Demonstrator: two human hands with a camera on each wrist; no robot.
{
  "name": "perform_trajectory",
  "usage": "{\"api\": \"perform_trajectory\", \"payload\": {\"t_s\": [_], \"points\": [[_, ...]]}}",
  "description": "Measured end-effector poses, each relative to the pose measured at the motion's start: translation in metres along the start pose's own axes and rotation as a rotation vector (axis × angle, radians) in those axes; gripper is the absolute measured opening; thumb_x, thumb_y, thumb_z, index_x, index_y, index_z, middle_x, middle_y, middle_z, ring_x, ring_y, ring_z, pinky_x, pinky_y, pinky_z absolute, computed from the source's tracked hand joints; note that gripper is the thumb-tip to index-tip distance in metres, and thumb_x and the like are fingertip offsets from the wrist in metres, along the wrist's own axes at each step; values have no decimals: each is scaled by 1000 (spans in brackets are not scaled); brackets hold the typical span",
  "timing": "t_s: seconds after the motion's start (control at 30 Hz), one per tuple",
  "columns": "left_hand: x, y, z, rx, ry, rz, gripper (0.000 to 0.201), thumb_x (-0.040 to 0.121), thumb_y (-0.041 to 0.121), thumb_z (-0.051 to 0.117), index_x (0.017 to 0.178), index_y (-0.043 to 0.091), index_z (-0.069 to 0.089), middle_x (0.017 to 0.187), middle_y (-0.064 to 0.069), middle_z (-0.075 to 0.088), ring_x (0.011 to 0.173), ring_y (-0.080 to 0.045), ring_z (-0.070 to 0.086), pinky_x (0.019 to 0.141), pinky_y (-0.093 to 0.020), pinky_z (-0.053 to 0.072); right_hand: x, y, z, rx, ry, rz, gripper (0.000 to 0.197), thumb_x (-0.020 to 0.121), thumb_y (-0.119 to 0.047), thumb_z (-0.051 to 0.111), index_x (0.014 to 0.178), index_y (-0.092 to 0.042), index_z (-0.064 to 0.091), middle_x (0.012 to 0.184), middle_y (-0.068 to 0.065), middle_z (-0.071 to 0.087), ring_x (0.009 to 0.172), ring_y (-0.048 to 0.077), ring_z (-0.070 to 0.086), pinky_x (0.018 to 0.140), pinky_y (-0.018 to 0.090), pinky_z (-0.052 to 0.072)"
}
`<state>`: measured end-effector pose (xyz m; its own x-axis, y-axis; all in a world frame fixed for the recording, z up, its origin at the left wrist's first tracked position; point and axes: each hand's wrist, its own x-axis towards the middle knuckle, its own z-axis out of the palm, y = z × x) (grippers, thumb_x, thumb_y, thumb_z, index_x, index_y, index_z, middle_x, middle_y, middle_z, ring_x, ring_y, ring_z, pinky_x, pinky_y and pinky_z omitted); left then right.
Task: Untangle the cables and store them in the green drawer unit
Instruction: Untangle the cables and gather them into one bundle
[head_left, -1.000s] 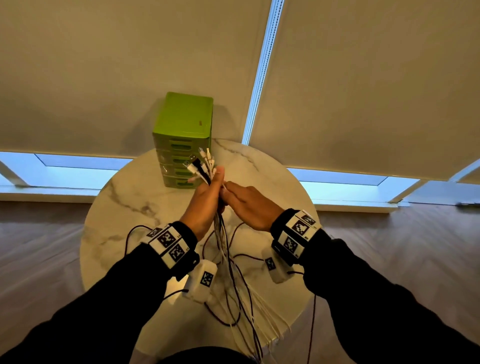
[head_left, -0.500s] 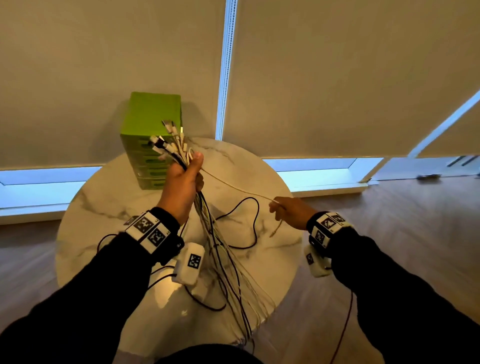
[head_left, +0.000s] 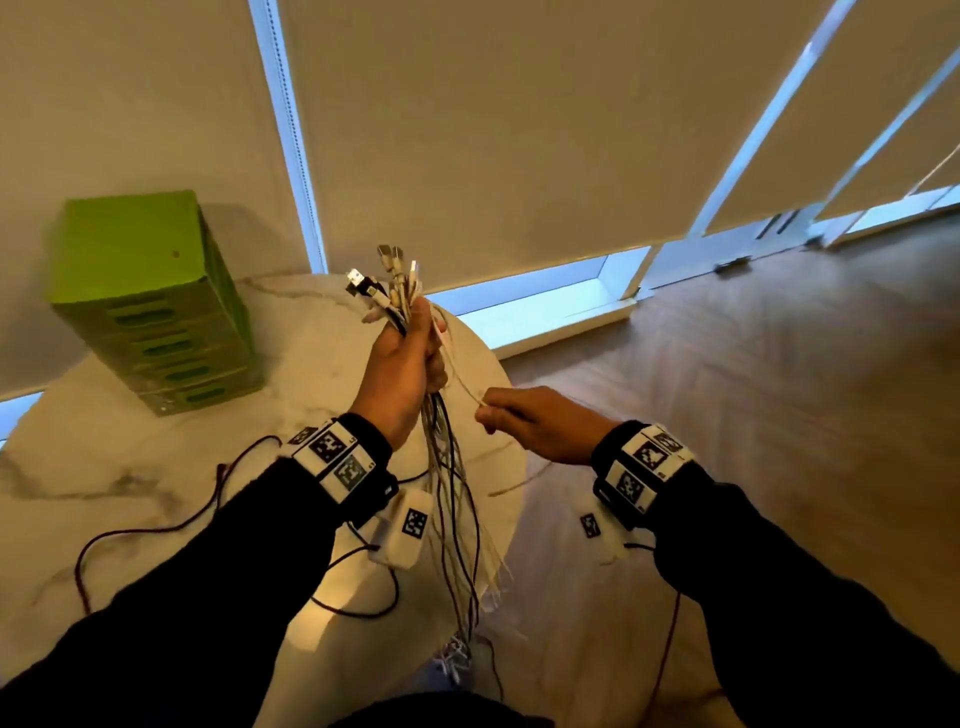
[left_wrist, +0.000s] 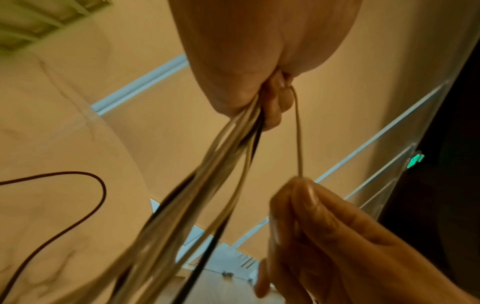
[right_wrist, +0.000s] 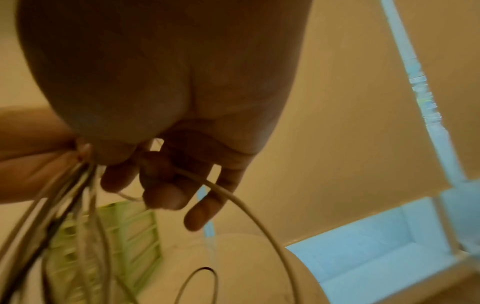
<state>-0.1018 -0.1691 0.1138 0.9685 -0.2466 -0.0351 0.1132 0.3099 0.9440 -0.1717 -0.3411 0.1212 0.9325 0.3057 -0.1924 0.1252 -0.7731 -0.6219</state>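
Observation:
My left hand (head_left: 415, 358) grips a bundle of white and black cables (head_left: 452, 499) upright over the table, plugs (head_left: 389, 280) sticking out above the fist. The cable tails hang past the table's front edge. My right hand (head_left: 511, 415) pinches a single white cable (head_left: 460, 371) that runs up into the left fist; the same white cable (left_wrist: 298, 131) shows taut in the left wrist view and trails loose as a white cable (right_wrist: 246, 203) below the fingers. The green drawer unit (head_left: 150, 306) stands at the back left of the table, drawers closed.
The round marble table (head_left: 130, 467) carries thin dark sensor leads (head_left: 156, 530). Closed roller blinds (head_left: 519, 130) hang behind it. Wooden floor (head_left: 779, 389) lies to the right, beyond the table's edge.
My right hand has come back in from the far right to just beside the left fist, holding the white cable closer in. The view has swung right, so the drawer unit sits further left.

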Motion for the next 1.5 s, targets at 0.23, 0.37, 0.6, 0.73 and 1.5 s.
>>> {"api": "perform_trajectory", "payload": {"t_s": [0.23, 0.37, 0.6, 0.73, 1.5], "points": [[4, -17, 36, -51, -107, -130, 37, 108, 39, 38, 85, 14, 51, 58, 8, 34, 46, -7, 22, 44, -21, 21, -70, 113, 2, -111, 1, 586, 36, 107, -37, 35, 109, -18, 66, 106, 5, 72, 99, 23, 64, 87, 33, 43], [-3, -21, 52, -107, -194, -220, 37, 108, 38, 37, 82, 14, 50, 59, 7, 35, 46, -5, 24, 44, -19, 23, -87, 136, 27, -164, -136, 798, 72, 92, -34, 62, 154, -15, 31, 159, 12, 33, 145, 28, 34, 116, 36, 32], [-8, -37, 67, -61, -218, -261, 37, 108, 37, 38, 81, 14, 48, 56, 7, 35, 48, -6, 31, 45, -19, 29, -49, 59, 46, 286, 108, 250, 58, 100, -38, 56, 150, -21, 33, 139, 2, 58, 126, 15, 55, 101, 26, 39], [1, -41, 62, 46, -203, -194, 37, 109, 36, 36, 81, 13, 48, 55, 8, 37, 48, -6, 37, 49, -21, 37, -46, 57, 51, 250, 180, 204, 36, 105, -38, 44, 133, -15, 48, 96, -5, 64, 88, 12, 67, 74, 21, 51], [20, -36, 14, -61, -71, -252, 36, 107, 39, 41, 83, 13, 49, 57, 6, 38, 50, -10, 38, 53, -25, 36, -42, 114, 8, -127, -397, 729, 124, 63, -67, 81, 159, -26, 13, 166, 0, 18, 151, 25, 22, 120, 47, 26]]}}
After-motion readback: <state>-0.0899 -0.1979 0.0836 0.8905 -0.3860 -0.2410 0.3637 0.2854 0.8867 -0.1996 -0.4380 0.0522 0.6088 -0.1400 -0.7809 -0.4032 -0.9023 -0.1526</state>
